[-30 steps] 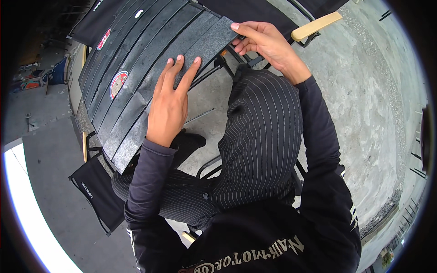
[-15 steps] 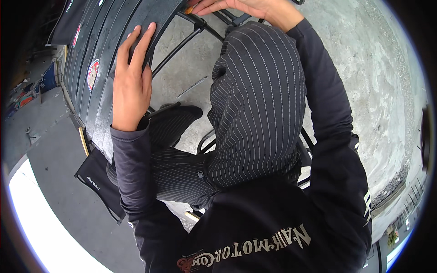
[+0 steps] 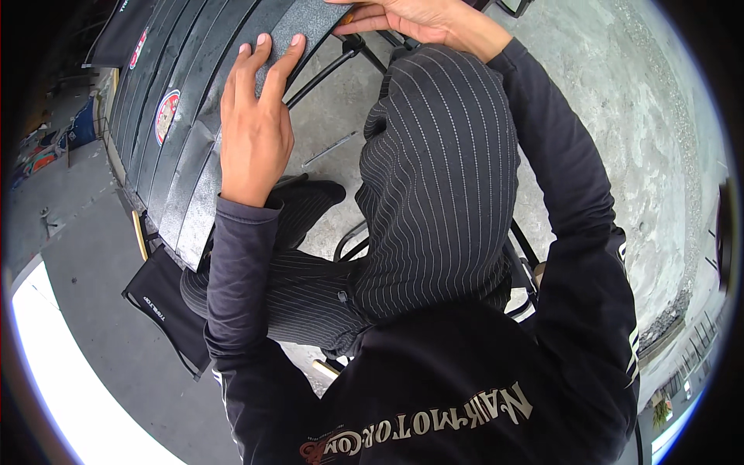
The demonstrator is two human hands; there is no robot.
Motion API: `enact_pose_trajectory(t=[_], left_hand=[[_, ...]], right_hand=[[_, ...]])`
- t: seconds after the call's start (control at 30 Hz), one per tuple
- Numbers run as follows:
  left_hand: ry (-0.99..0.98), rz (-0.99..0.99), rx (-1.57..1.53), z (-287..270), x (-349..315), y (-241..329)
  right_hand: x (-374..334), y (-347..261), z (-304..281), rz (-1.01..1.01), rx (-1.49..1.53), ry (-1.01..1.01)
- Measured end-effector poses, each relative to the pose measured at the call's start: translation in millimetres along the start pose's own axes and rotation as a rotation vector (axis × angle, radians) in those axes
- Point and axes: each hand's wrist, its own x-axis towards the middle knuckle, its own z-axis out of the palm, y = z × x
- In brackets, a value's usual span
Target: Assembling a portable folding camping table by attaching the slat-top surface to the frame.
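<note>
A dark slatted tabletop [image 3: 167,70] with round red, white and blue stickers fills the upper left. My left hand [image 3: 256,120] rests on it near the right edge, fingers spread and pressed on the outermost slats. At the slats' far corner is my right hand [image 3: 415,19], its thumb over the edge and its fingers beneath. A small orange thing [image 3: 349,18] shows by those fingertips, partly hidden; its kind is unclear. Black metal tubes of the table frame [image 3: 318,77] run under the edge.
A thin pen-like stick [image 3: 329,149] lies on the grey concrete floor [image 3: 597,116]. My knee in striped trousers [image 3: 442,163] rises between my arms. Dark fabric folding chairs stand at the left [image 3: 167,310] and upper left [image 3: 116,35].
My left hand has moved to the right along the tabletop. The tabletop's edge has shifted right, and my right hand now has its thumb over that edge.
</note>
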Motion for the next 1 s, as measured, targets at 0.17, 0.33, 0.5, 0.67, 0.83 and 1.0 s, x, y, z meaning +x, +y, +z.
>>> enact_pose_trajectory(t=[0.17, 0.33, 0.5, 0.67, 0.83, 1.0], left_hand=[[-0.017, -0.032, -0.073, -3.4, 0.2, -2.8], [-0.094, -0.134, -0.017, -10.7, 22.2, 6.3], [0.156, 0.01, -0.042, 21.5, 52.2, 12.6], [0.049, 0.014, 0.051, 30.0, 55.8, 14.6], [0.047, -0.018, 0.034, 28.2, 52.0, 16.6], [0.034, -0.021, -0.015, 26.1, 54.0, 17.0]], right_hand=[[-3.6, -1.7, 7.3, 0.006, -0.014, 0.069], [-13.7, -13.2, -11.7, 0.071, 0.192, 0.087], [-15.5, -0.7, -44.5, -0.133, -0.053, 0.02], [-10.1, -12.7, -55.1, -0.077, -0.163, 0.076], [-12.1, -21.7, -33.2, -0.125, -0.528, 0.261], [-14.7, -15.9, -31.7, -0.166, -0.394, 0.354]])
